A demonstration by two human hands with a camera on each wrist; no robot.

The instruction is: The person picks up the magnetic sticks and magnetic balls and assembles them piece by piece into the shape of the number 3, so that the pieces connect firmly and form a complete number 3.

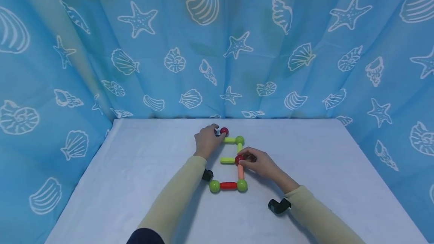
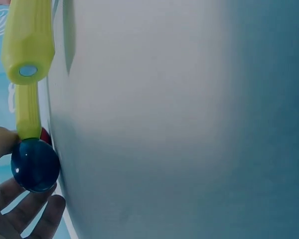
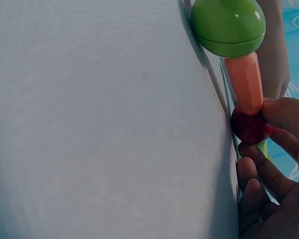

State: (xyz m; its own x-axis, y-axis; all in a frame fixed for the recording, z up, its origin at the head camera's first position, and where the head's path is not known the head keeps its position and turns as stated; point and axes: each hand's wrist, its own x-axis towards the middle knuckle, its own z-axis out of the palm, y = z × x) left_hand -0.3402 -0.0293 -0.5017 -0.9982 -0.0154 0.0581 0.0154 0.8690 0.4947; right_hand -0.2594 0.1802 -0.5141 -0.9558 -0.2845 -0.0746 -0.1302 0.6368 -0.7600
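Note:
Balls and sticks of a magnetic building set lie joined on the table. My left hand (image 1: pixel 207 141) holds a dark blue ball (image 2: pixel 35 167) at the end of a yellow-green stick (image 1: pixel 229 140); a red ball (image 1: pixel 224 131) sits just behind it. The stick's other end meets a green ball (image 1: pixel 240 139). My right hand (image 1: pixel 262 164) pinches a red ball (image 1: pixel 239 160) between thumb and fingers. From that ball, one yellow-green stick (image 1: pixel 227 160) points left with its end free, and an orange stick (image 1: pixel 240 172) runs to a near green ball (image 1: pixel 242 185).
A red stick (image 1: pixel 228 185) links the near green ball to another green ball (image 1: pixel 214 186) on its left. White cloth covers the table (image 1: pixel 149 153). Behind it hangs a blue curtain (image 1: pixel 210 48) with shell prints. Black wrist cameras (image 1: pixel 278 206) hang beside the sleeves.

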